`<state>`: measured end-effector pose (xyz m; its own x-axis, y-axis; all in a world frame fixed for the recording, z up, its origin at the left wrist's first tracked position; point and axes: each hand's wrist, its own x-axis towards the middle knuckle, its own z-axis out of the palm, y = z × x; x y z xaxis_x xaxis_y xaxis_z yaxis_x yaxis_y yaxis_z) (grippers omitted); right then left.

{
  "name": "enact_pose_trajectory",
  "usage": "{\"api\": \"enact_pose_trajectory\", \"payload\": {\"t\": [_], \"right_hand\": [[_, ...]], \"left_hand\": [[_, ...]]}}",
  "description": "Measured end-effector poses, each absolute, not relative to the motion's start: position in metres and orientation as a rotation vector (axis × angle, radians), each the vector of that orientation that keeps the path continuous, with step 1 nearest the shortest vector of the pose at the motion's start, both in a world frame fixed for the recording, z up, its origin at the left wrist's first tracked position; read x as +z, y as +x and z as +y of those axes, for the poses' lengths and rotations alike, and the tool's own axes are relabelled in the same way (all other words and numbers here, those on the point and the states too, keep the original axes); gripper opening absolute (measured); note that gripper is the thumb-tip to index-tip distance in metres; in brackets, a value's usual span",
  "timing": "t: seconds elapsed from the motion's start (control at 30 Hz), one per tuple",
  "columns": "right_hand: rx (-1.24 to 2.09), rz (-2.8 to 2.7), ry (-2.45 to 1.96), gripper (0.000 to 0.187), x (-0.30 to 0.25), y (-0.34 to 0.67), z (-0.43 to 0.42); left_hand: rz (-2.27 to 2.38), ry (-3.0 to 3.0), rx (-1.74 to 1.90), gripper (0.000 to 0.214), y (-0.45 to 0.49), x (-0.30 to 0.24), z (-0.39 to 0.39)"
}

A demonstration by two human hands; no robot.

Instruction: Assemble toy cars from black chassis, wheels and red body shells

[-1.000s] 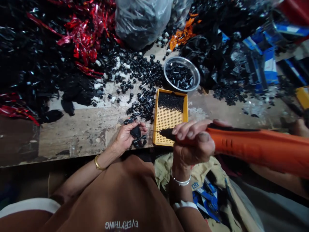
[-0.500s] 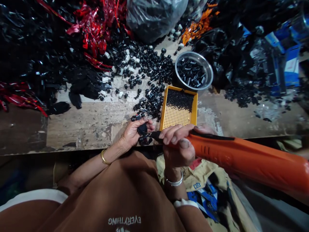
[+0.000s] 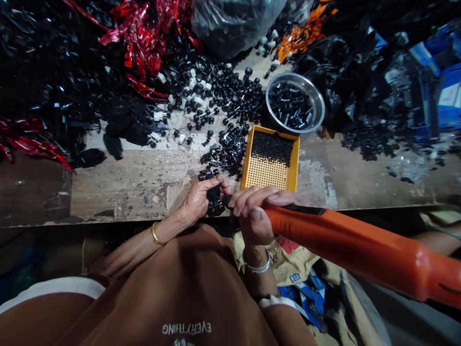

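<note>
My left hand is closed around a small black plastic part with wheels at the front edge of the worn wooden table. My right hand grips the front of a long orange electric screwdriver, whose black tip touches the part in my left hand. Just beyond my hands lies a yellow perforated tray with small black screws heaped at its far end.
A metal bowl of black pieces stands behind the tray. Loose black wheels and axles litter the table's middle. Red and black parts pile up at the back left, plastic bags and blue packs at the right. A sack sits below.
The screwdriver tip has moved left from beside the yellow tray to the part in my left hand. The view has shifted slightly, so the table things sit further right.
</note>
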<state>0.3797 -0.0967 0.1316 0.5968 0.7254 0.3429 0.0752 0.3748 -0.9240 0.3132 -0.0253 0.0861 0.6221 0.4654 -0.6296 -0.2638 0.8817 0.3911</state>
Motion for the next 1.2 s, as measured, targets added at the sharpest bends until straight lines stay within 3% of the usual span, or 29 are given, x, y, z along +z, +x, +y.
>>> {"api": "enact_pose_trajectory", "payload": {"t": [0.27, 0.43, 0.57, 1.0, 1.2], "right_hand": [[0.442, -0.806, -1.104, 0.029, 0.143, 0.394, -0.103], [0.077, -0.669, -1.197, 0.032, 0.151, 0.437, -0.109], [-0.104, -0.544, -1.228, 0.019, 0.137, 0.455, -0.107], [-0.057, -0.477, -1.227, 0.018, 0.122, 0.457, -0.095], [-0.06, -0.511, -1.214, 0.026, 0.117, 0.459, -0.094]], "left_hand": [[0.847, 0.296, 0.425, 0.014, 0.312, 0.089, -0.019], [0.905, 0.32, 0.439, 0.018, 0.308, 0.093, -0.005], [0.901, 0.318, 0.424, 0.019, 0.304, 0.091, -0.002], [0.82, 0.365, 0.389, 0.018, 0.301, 0.086, -0.005], [0.834, 0.362, 0.392, 0.016, 0.301, 0.086, -0.005]]}}
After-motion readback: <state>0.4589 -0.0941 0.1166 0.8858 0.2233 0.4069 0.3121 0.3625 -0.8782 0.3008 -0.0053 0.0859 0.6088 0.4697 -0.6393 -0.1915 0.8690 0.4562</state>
